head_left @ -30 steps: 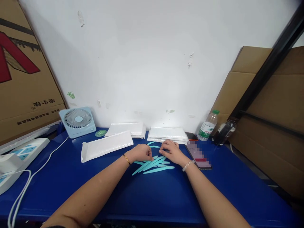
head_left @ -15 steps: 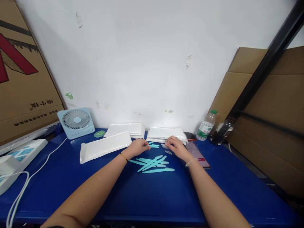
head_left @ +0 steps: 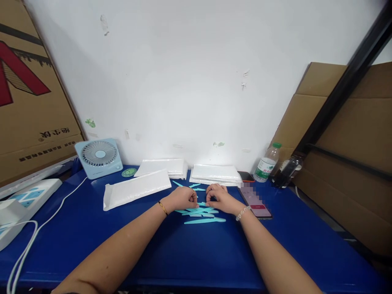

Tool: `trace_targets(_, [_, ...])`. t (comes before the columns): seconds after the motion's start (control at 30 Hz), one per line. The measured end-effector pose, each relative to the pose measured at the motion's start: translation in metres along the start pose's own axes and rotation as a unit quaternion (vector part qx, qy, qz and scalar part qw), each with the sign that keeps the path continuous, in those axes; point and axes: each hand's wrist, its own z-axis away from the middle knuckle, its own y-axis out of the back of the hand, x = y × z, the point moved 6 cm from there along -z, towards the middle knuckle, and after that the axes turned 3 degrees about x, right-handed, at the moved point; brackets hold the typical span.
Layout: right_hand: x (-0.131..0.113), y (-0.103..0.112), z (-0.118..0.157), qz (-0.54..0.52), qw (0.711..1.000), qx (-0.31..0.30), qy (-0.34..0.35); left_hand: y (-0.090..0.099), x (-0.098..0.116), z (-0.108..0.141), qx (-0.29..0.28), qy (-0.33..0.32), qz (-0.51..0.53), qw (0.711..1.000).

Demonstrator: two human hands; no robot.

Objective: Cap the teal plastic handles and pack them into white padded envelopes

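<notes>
Several turquoise plastic sticks with pale covered ends (head_left: 205,220) lie in a loose pile on the blue table (head_left: 196,253). Over the pile's upper left edge is my left hand (head_left: 183,198), its fingers bent and pinched together at a turquoise stick. Facing it from the right, my right hand (head_left: 221,198) has its thumb and fingertips curled in at the pale end of a stick. What lies between the fingertips is small and partly hidden. A few more turquoise sticks (head_left: 194,185) lie behind the hands.
White padded envelopes (head_left: 136,190) lie at the left, with stacks (head_left: 216,173) by the wall. A light blue fan (head_left: 99,157) and a power strip (head_left: 27,200) are farther left. On the right are a lit phone (head_left: 255,200), a water bottle (head_left: 266,163) and a dark bottle (head_left: 288,169).
Both hands have come nearer to me, from the smaller group of sticks to the upper edge of the main pile. The fingertips of the two hands are now closer together.
</notes>
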Motion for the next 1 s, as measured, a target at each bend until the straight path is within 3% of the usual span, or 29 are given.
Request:
trace_targets(0.33, [-0.001, 0.012, 0.0, 0.037, 0.998, 0.044, 0.019, 0.013, -0.005, -0.009, 0.08, -0.012, -0.046, 0.996])
trace_targets(0.57, [0.025, 0.034, 0.007, 0.07, 0.987, 0.125, -0.074, 0.036, -0.032, -0.003, 0.154, 0.016, -0.108, 0.982])
trace_targets(0.73, [0.01, 0.026, 0.013, 0.016, 0.999, 0.004, -0.031, 0.025, -0.039, -0.001, 0.075, -0.052, -0.121, 0.989])
trace_targets(0.83, [0.005, 0.018, 0.013, 0.006, 0.999, -0.037, -0.021, 0.022, -0.043, -0.005, 0.099, -0.028, -0.139, 0.985])
trace_targets(1.0, [0.005, 0.008, 0.009, 0.009, 0.999, -0.033, -0.009, 0.014, -0.043, -0.014, 0.127, -0.016, -0.148, 0.981])
